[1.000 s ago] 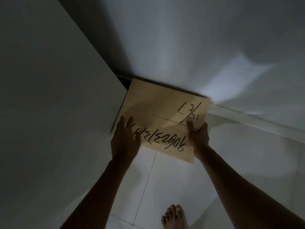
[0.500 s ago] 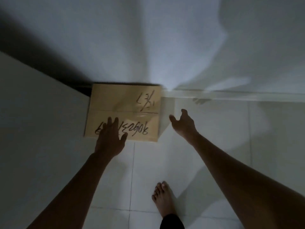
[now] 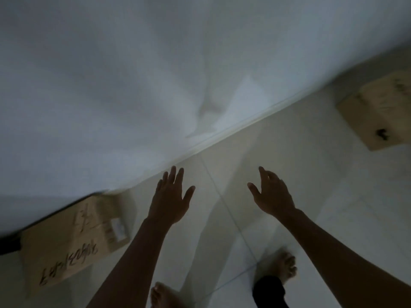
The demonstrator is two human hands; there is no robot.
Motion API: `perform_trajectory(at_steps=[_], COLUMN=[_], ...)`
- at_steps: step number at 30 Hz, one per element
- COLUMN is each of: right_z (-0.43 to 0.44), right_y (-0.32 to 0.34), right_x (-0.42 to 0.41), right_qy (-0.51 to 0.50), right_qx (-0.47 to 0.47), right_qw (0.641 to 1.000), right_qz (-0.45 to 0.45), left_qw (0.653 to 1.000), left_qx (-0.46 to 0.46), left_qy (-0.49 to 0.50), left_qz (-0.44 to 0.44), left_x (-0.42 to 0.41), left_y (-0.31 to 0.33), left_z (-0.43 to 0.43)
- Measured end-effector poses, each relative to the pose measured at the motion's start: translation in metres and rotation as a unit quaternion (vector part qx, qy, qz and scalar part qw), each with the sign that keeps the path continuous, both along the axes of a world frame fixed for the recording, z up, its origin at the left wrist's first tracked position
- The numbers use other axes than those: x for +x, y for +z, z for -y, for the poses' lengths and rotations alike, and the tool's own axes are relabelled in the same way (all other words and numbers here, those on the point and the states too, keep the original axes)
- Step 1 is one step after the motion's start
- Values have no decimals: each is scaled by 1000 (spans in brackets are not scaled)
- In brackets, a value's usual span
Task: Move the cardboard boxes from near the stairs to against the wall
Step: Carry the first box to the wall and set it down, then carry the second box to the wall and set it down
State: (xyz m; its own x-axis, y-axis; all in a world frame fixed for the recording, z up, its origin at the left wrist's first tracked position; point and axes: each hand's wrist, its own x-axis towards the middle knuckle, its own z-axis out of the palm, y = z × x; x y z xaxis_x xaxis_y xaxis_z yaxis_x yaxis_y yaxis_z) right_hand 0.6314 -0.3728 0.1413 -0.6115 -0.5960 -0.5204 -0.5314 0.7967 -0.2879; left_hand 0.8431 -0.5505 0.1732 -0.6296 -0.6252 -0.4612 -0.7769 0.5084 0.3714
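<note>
A flat cardboard box [image 3: 66,243] with black handwriting lies on the floor at the lower left, its far edge against the white wall [image 3: 133,85]. A second cardboard box [image 3: 378,112] sits on the floor at the far right, blurred. My left hand [image 3: 171,198] hovers over the floor to the right of the first box, fingers spread, holding nothing. My right hand [image 3: 271,194] is also spread and empty, over the tiles between the two boxes. Neither hand touches a box.
The white wall meets the pale tiled floor [image 3: 289,170] along a skirting line [image 3: 233,132] running diagonally. My two bare feet [image 3: 282,267] stand on the tiles at the bottom. A dark gap [image 3: 9,243] shows left of the first box. The room is dim.
My left hand has lifted off the first box, which stays against the wall. The view has swung right, bringing the second box into sight, and both hands now hang open.
</note>
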Motion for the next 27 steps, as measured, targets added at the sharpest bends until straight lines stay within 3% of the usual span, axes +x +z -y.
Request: perform_trajectory(at_steps=[8, 14, 21, 27], right_z=[-130, -202, -256, -270], right_y=[59, 61, 35, -31], right_x=[-219, -338, -457, -562], right_qy=[-130, -229, -354, -470], right_qx=[-16, -27, -39, -56], right_qw=[991, 972, 935, 881], right_qz=[-33, -37, -5, 16], left_qw=[989, 973, 960, 948], left_qx=[-5, -7, -8, 17], left_qy=[-145, -228, -280, -317], left_qz=[-25, -32, 7, 28], left_x=[-279, -432, -583, -739], left_y=[45, 42, 3, -72], left_z=[-88, -138, -155, -162])
